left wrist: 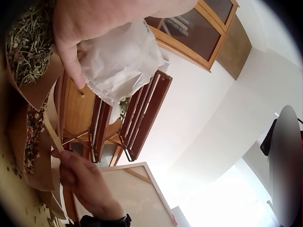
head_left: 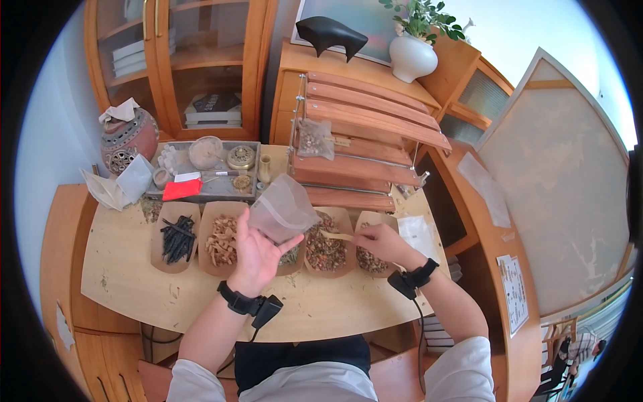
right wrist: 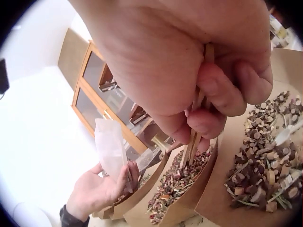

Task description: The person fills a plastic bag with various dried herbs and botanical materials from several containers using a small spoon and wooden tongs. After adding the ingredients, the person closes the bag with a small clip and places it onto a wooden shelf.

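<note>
My left hand grips a translucent white pouch and holds it upright above a row of brown paper trays. In the left wrist view the thumb presses on the pouch. My right hand pinches thin wooden tongs, their tips over the tray of mixed reddish herbs. The right wrist view shows the tongs dipping into that tray, with the pouch to the left. A tray of brown chunks lies under the right hand.
Further trays hold black sticks, tan pieces and green herbs. Behind them stand a grey tray of small vessels, a red cloth, a slatted wooden rack and a ceramic jar. Herb crumbs litter the table.
</note>
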Demonstrator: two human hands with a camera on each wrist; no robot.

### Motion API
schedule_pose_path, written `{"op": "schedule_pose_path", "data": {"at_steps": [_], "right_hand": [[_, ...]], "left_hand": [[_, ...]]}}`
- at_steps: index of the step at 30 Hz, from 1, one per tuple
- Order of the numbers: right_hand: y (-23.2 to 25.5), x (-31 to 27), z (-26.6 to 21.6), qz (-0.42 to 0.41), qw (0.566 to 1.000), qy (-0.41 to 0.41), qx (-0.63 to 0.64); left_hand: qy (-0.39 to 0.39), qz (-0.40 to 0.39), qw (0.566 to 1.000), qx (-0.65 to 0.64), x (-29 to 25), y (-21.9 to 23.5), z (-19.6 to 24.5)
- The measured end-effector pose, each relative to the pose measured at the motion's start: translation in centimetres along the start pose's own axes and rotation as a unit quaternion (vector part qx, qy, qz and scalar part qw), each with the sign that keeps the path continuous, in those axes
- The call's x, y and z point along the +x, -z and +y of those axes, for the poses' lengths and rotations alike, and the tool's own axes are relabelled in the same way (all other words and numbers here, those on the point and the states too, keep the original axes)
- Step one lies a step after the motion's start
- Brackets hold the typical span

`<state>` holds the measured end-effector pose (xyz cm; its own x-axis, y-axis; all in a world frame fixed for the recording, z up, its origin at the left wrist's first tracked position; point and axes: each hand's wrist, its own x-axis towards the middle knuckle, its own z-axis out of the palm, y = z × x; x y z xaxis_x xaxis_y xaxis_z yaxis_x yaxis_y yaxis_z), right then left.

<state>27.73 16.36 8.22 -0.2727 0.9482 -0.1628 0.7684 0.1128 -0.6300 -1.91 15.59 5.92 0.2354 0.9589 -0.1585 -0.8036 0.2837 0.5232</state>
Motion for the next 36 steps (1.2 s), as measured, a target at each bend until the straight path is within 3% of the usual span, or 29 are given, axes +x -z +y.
{"op": "schedule_pose_path", "data": {"at_steps": [2, 11, 14, 17, 23, 26, 30, 36], "right_hand": [[0.5, -0.5, -0.1, -0.017, 0.997, -0.011, 0.077], [4.6, -2.7, -3.5, 0.016, 0.985, -0.069, 0.159], [5.6, -2.9, -5.6, 0.032, 0.982, -0.046, 0.18], [5.3, -2.4, -7.0, 0.042, 0.988, 0.029, 0.146], [3.5, -2.4, -9.8, 0.053, 0.994, 0.098, 0.007], [3.6, -3.2, -9.2, 0.09, 0.988, 0.101, 0.076], [4.7, -3.8, -6.8, 0.099, 0.99, -0.005, 0.103], [3.2, -2.7, -0.6, 0.004, 0.996, -0.017, -0.086]], "left_hand": [[0.001, 0.003, 1.0, -0.003, 0.0, 0.0, 0.0], [0.024, -0.015, 1.0, -0.001, -0.2, -0.1, 0.0], [0.035, -0.023, 0.999, 0.002, -0.2, -0.2, -0.1], [0.051, -0.038, 0.998, 0.002, -0.2, -0.2, -0.1], [0.077, -0.071, 0.995, 0.002, -0.3, -0.5, 0.0], [0.058, -0.071, 0.996, 0.002, -0.4, -0.3, 0.0], [0.023, -0.043, 0.999, -0.001, -0.5, -0.4, 0.1], [0.012, -0.027, 1.0, 0.002, -0.4, -0.4, 0.1]]}}
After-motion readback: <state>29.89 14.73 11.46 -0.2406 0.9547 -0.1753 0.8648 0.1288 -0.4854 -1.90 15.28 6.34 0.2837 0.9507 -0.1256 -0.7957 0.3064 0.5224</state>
